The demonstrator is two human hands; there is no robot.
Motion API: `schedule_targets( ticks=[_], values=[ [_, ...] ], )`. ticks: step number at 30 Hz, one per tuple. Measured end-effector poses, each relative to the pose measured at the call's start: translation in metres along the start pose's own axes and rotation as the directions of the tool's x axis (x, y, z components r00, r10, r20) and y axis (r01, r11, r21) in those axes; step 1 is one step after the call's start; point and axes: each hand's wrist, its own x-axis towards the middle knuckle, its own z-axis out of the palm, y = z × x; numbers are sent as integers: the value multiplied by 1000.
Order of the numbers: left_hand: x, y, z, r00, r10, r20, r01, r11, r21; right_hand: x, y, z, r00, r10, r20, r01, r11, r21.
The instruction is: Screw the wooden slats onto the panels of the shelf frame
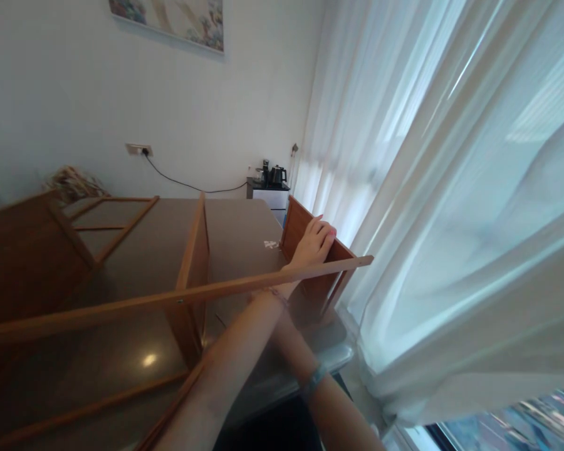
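Observation:
A brown wooden frame of rails and panels lies tipped on a glossy brown surface. My left hand rests on the top edge of the frame's end panel, its fingers curled over that edge. My left forearm crosses over the long slanted rail. My right forearm, with a band at the wrist, runs up beneath the left forearm. The right hand itself is hidden behind the left arm and the rail.
White sheer curtains hang close on the right. A small cabinet with a kettle stands against the white wall. A wall socket has a black cable, and a picture hangs above.

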Motion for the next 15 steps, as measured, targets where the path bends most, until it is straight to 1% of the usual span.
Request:
schedule_targets(
  ticks=[1, 3, 5, 6, 7, 9, 10, 13, 15],
  values=[
    [0, 0, 0, 1000, 10, 2, -10, 1000, -6, -4, 2, -5, 1000, 29, 11, -29, 1000, 12],
    [0, -1, 1, 1000, 21, 6, -21, 1000, -19, -19, 4, -13, 991, 135, 17, -136, 988, 77],
    [0, -3, 2, 1000, 9, 6, -9, 999, -31, -40, 6, -18, 964, 263, -28, -249, 939, 236],
    [0, -4, 3, 1000, 3, 2, -3, 999, -38, -52, 6, -19, 943, 324, -75, -280, 895, 347],
    [0, -5, 4, 1000, -2, -5, 2, 999, -48, -65, 7, -20, 918, 374, -134, -277, 844, 458],
    [0, -9, 6, 1000, -8, -23, 7, 997, -70, -89, 11, -22, 851, 465, -243, -221, 737, 638],
    [0, -10, 7, 999, -10, -33, 7, 997, -81, -100, 14, -23, 810, 520, -272, -195, 676, 711],
    [2, -11, 11, 998, -21, -65, 15, 996, -90, -126, 25, -36, 664, 689, -290, -96, 464, 881],
    [3, -9, 15, 992, -29, -121, 15, 993, -113, -138, 32, -48, 568, 759, -318, -7, 392, 920]
  ],
)
